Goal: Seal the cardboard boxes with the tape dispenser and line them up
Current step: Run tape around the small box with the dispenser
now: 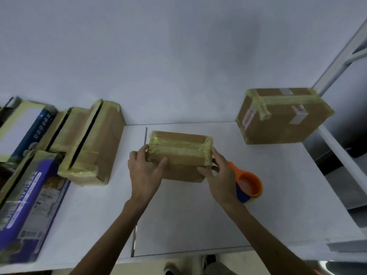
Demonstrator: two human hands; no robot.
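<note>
A small cardboard box with yellowish tape across its top sits mid-table. My left hand grips its left end, thumb on the front face, fingers round the side. My right hand holds its right end, thumb pressed on the front corner. The orange and blue tape dispenser lies on the table just right of my right hand, untouched. A larger taped cardboard box stands at the back right. Several taped boxes stand in a row at the left.
Printed blue and white boxes wrapped in tape fill the far left of the white table. A white wall rises behind. A metal frame and lower shelving lie past the table's right edge.
</note>
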